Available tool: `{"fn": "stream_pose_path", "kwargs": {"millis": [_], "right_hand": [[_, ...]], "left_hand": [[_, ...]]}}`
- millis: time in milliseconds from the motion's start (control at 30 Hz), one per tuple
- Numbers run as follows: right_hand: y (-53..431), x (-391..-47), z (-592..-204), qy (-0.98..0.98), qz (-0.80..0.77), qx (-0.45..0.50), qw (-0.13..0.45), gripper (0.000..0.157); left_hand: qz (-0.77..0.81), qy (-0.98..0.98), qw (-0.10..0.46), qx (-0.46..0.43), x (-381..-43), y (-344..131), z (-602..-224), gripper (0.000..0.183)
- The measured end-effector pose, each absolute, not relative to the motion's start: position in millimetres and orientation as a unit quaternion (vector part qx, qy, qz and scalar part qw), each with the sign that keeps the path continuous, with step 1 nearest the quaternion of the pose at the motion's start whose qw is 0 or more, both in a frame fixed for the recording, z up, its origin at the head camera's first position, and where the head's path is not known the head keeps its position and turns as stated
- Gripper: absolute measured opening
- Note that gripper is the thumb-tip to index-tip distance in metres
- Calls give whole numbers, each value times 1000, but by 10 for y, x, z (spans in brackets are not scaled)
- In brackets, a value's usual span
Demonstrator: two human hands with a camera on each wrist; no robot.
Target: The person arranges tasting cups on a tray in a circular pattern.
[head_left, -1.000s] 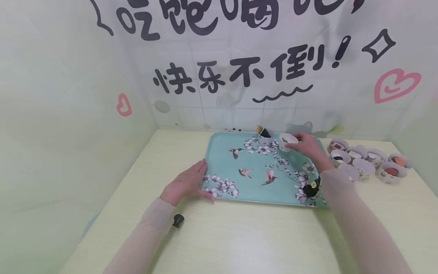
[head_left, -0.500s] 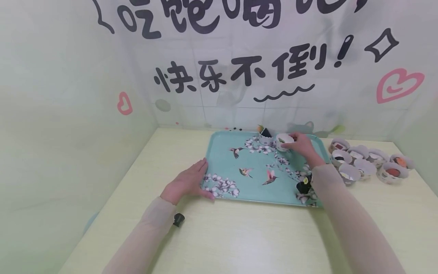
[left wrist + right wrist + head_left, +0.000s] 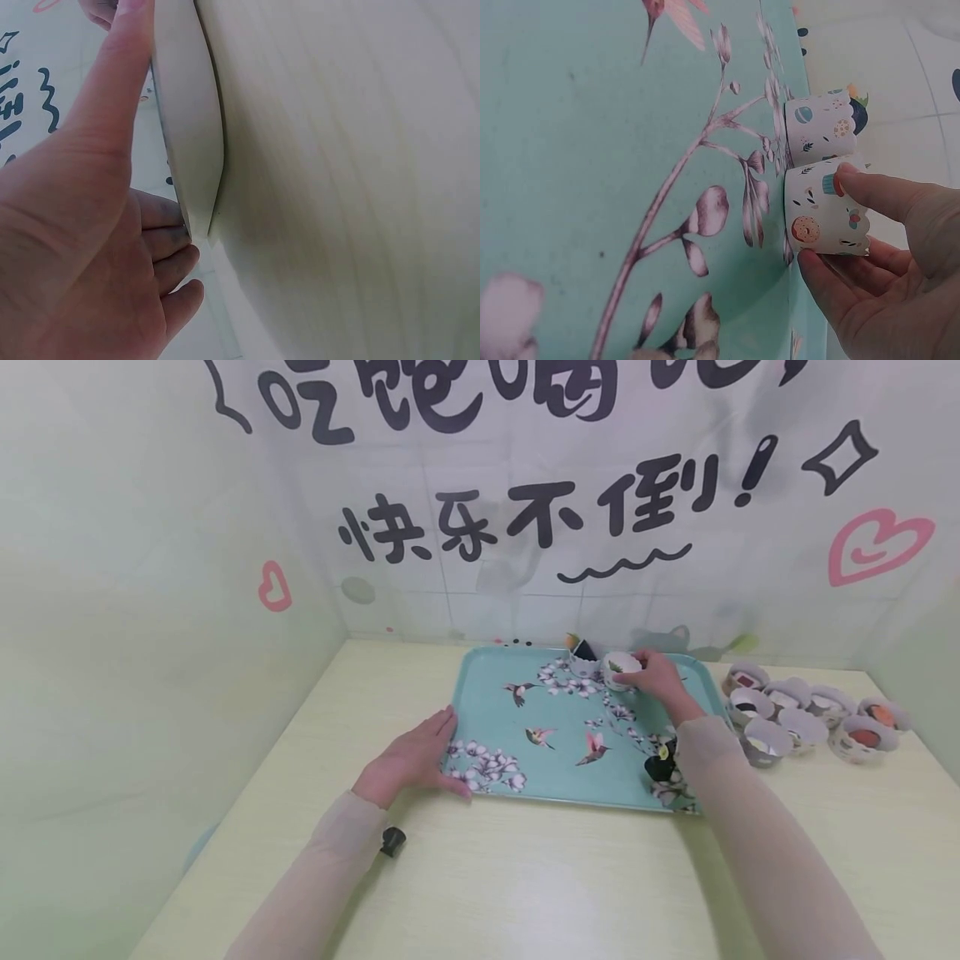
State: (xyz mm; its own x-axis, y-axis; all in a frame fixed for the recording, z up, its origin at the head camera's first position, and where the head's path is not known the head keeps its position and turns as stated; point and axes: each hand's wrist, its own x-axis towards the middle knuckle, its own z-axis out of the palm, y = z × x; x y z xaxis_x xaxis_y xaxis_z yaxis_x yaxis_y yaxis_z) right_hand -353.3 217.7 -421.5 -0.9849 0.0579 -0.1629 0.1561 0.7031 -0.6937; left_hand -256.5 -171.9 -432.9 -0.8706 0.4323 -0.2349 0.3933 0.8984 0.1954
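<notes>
A turquoise tray [image 3: 555,781] with bird and blossom prints lies on the table. My left hand [image 3: 408,760] rests at its near left corner, fingers straight along the left edge and thumb at the front edge; the left wrist view shows the thumb and fingertips against the rim. Towards the back of the tray, my right hand [image 3: 663,683] grips a white scalloped paper baking cup [image 3: 817,214] between thumb and fingers. Something green shows inside it. Right beside it on the tray stands a second paper cup [image 3: 814,129], holding a black piece and something orange and green.
On the table to the right of the tray, several paper cups [image 3: 862,739] stand close together, some with red, orange or dark contents. A printed white curtain [image 3: 510,593] hangs right behind the tray.
My right hand has moved slightly left with the paper cup, bringing it close beside the other cup on the tray. My left hand has stayed at the tray corner.
</notes>
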Motion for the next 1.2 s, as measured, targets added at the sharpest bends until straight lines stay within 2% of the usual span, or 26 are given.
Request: {"fn": "stream_pose_path", "kwargs": {"millis": [600, 1200], "right_hand": [[2219, -3573, -4236, 914, -393, 64, 82, 74], [2333, -3342, -4108, 907, -411, 33, 91, 89]], "left_hand": [[71, 965, 137, 213, -2574, -1706, -4341, 135], [69, 965, 143, 209, -2577, -1715, -4325, 134]]}}
